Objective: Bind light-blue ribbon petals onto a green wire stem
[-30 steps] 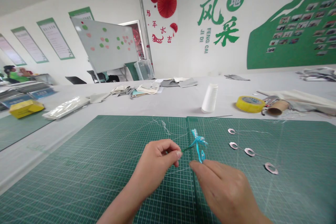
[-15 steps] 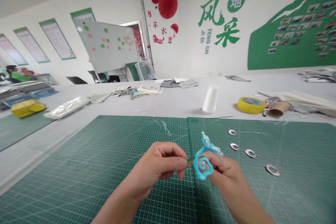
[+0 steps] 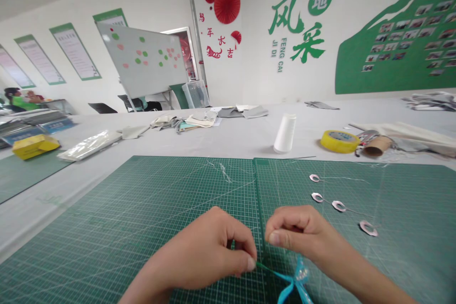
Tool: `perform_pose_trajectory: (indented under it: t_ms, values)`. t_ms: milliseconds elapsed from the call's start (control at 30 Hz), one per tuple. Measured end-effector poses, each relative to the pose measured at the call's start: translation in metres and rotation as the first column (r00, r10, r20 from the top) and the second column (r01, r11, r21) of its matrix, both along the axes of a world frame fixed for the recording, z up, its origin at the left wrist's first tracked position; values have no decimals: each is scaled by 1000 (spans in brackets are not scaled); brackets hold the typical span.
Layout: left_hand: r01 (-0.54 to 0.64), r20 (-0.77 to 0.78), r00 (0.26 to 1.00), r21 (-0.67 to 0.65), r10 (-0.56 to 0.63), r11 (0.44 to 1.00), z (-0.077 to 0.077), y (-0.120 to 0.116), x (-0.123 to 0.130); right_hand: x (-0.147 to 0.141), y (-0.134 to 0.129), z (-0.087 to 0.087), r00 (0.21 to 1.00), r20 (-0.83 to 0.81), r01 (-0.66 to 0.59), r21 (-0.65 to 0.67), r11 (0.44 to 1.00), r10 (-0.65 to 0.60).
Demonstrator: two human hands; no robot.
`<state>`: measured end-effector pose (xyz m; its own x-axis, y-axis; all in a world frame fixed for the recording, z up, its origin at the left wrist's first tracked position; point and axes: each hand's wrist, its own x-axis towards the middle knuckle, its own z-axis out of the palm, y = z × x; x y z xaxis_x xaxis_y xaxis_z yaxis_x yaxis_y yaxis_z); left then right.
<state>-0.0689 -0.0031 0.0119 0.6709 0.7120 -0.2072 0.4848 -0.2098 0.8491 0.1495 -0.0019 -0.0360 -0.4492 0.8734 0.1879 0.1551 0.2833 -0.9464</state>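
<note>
At far left, beyond our table [image 3: 231,140], one person [image 3: 23,99] in green sits by another table. Nearer lie one yellow box [image 3: 35,147], then one clear packet [image 3: 90,146] and a loose row of cloth pieces [image 3: 201,119] toward the far side.

Two large gridded mats meet along a seam in front of us. Over the left mat [image 3: 142,209], with gridded surface reaching out on its left, our left hand [image 3: 210,251] pinches one green stem [image 3: 262,266]. The stem leads right, across the seam, to one blue beaded ornament [image 3: 294,280], low over the right mat [image 3: 409,199] and partly cut off by the bottom of our view.

Our right hand [image 3: 306,230] hovers just above the ornament, fingertips drawn narrow; we cannot tell whether they hold a fine strand.

Past the mats' far edge stands one white thread cone [image 3: 285,134]. Four pale rings [image 3: 338,206] lie on the right mat, bounding the room beside our right hand. Behind them, off the mat, sit one yellow tape roll [image 3: 340,141] and one cardboard tube [image 3: 378,146], near long folded cloth [image 3: 413,135].
</note>
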Motion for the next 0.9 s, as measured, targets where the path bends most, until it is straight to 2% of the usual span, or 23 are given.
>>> perform_pose_trajectory:
  t_ms: [100, 200, 333, 433, 533, 733, 900]
  values:
    - [-11, -109, 994, 200, 33, 980, -1, -3, 2, 0, -2, 2, 997, 80, -1, -5, 1000, 1]
    - [-22, -204, 973, 369, 105, 929, -4, -4, 6, -3, -6, 6, 977, 195, 76, 29, 997, -80]
    - [-56, -257, 944, 492, 207, 869, -9, -2, 11, -10, -16, 9, 929, 292, 150, 266, 952, -228]
    - [-143, -185, 945, 506, 269, 851, -12, 0, 12, -13, -23, 8, 914, 275, 149, 456, 877, -298]
    - [-230, -112, 939, 502, 326, 834, -14, 1, 13, -15, -28, 1, 898, 281, 116, 592, 798, -339]
    - [-353, -69, 900, 465, 430, 812, -14, 2, 15, -20, -29, -13, 811, 307, 89, 778, 622, -499]
    - [-437, 25, 884, 404, 467, 804, -16, 6, 16, -22, -30, -17, 730, 273, 36, 900, 435, -627]
